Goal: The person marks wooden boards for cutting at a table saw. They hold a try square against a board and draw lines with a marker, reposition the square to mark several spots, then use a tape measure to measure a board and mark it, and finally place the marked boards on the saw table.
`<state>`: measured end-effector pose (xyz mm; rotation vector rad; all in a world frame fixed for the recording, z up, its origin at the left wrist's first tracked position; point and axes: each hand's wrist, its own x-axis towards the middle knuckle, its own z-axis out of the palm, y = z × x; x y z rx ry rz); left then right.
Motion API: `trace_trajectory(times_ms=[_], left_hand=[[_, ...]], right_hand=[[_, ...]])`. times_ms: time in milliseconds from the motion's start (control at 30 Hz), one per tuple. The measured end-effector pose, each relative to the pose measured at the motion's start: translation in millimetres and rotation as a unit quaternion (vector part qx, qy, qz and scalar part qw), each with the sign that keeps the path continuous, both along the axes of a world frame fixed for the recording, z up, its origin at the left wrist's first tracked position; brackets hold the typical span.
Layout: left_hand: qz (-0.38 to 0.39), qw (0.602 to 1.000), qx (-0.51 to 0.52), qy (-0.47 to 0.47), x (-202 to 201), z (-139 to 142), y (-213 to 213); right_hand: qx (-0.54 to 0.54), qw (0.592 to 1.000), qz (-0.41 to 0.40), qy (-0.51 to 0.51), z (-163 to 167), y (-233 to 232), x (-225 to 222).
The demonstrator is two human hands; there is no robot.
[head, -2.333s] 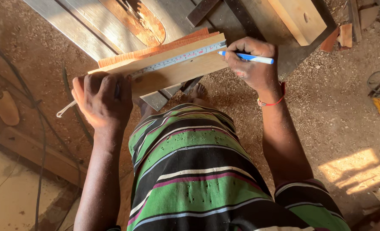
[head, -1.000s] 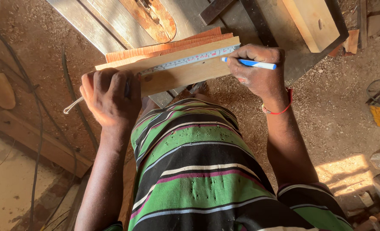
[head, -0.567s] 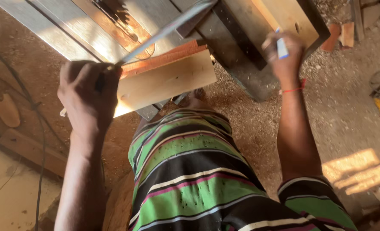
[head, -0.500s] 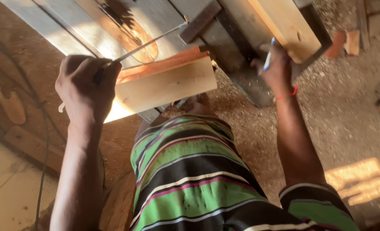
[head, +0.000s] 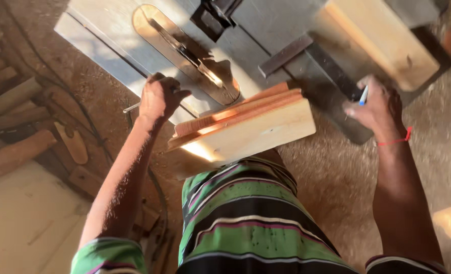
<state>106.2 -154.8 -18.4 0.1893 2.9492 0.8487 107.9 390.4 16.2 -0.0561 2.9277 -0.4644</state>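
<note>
Since a moment ago the left hand has carried the metal ruler off the boards onto the saw surface, grip closed round it. The right hand pinches a blue pen. The stacked boards rest against the person's striped shirt.

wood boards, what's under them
The boards lie stacked, the far end on the grey saw table, the near end over the striped shirt. The table edge beneath them is hidden, and no hand is on them.
</note>
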Motion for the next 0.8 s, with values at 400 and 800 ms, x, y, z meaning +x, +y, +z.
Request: trace_trajectory(times_ms=[400,800], left_hand=[[-0.041,0.981,0.176,-0.071,-10,103,33],[-0.229,0.946,0.147,-0.176,-16,123,152]], right_hand=[[-0.228,0.952,-0.122,0.163,91,-106,183],[-0.262,0.945,-0.163,0.109,69,-172,196]])
